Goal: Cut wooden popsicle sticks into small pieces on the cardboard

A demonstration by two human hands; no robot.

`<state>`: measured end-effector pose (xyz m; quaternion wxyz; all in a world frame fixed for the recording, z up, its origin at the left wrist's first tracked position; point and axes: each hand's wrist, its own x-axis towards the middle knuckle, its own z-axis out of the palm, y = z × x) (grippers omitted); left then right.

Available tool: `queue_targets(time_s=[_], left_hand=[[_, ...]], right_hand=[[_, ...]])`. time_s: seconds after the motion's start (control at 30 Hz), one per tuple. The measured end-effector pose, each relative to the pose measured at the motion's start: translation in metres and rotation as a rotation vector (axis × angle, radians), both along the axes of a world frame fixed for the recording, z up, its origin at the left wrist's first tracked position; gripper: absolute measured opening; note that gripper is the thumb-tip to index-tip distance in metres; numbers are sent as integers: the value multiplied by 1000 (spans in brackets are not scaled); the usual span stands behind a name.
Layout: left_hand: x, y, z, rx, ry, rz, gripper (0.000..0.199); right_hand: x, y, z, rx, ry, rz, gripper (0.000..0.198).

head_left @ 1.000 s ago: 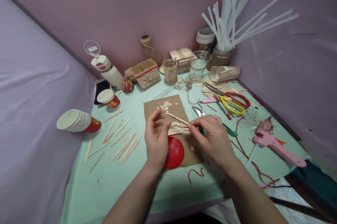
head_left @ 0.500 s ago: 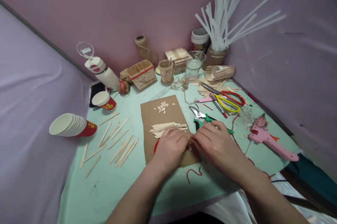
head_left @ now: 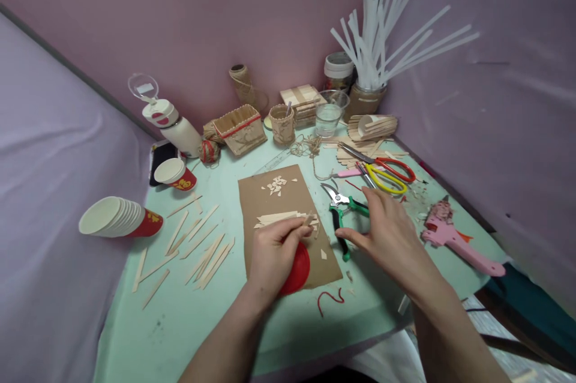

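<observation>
My left hand (head_left: 272,254) is closed in a pinch on a short wooden stick (head_left: 309,219), mostly hidden by the fingers. Beneath it a round red lid (head_left: 297,272) lies on a brown cardboard sheet (head_left: 294,185). Cut wooden sticks (head_left: 274,217) are grouped beside the fingers, and small wood chips (head_left: 275,185) lie farther up the sheet. My right hand (head_left: 382,227), thumb and fingers apart, hovers at the green-handled pruning shears (head_left: 339,215). Whether it touches their handle I cannot tell; the shears' blades stand apart.
Loose sticks (head_left: 211,260) and stacked paper cups (head_left: 117,218) are on the left. Red-handled scissors (head_left: 396,168), yellow-handled scissors (head_left: 387,180) and a pink glue gun (head_left: 463,245) lie right. A cup of water (head_left: 328,119) stands at the back. Red string (head_left: 330,299) lies in front.
My hands have parted. The right has moved right and opened beside the shears, while the left has shifted slightly left with the stick. More of the red lid shows.
</observation>
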<state>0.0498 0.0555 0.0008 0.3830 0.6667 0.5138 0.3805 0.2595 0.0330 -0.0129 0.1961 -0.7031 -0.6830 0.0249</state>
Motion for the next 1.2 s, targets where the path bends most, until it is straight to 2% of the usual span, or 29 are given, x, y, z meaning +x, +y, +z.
queue_targets(time_s=[0.1, 0.23, 0.4, 0.53, 0.63, 0.7, 0.87, 1.0, 1.1, 1.2], left_hand=[[0, 2, 5, -191, -100, 68, 13], [0, 5, 8, -261, -159, 84, 14], [-1, 6, 10, -317, -191, 93, 15], [-1, 6, 8, -333, -225, 91, 15], [-1, 7, 7, -333, -225, 83, 17], [-1, 7, 7, -317, -203, 71, 18], [0, 7, 6, -327, -203, 55, 17], [1, 7, 4, -442, -322, 18, 19], [1, 6, 6, -458, -304, -36, 16], [2, 5, 11, -408, -234, -89, 16]], right_hand=[[-9, -1, -16, -101, -78, -105, 92], [-24, -4, -21, -168, -150, -153, 97], [-29, -1, -24, -154, -178, -211, 84], [-29, 1, -24, -126, -76, -263, 74], [-24, -3, -15, -57, 142, -272, 74], [-16, -8, -5, -65, 390, -219, 72], [1, -24, 15, -294, 1096, 120, 51], [1, -36, 19, -384, 1313, 152, 53], [0, -41, 19, -484, 1225, 188, 52], [2, -43, 18, -435, 922, 138, 60]])
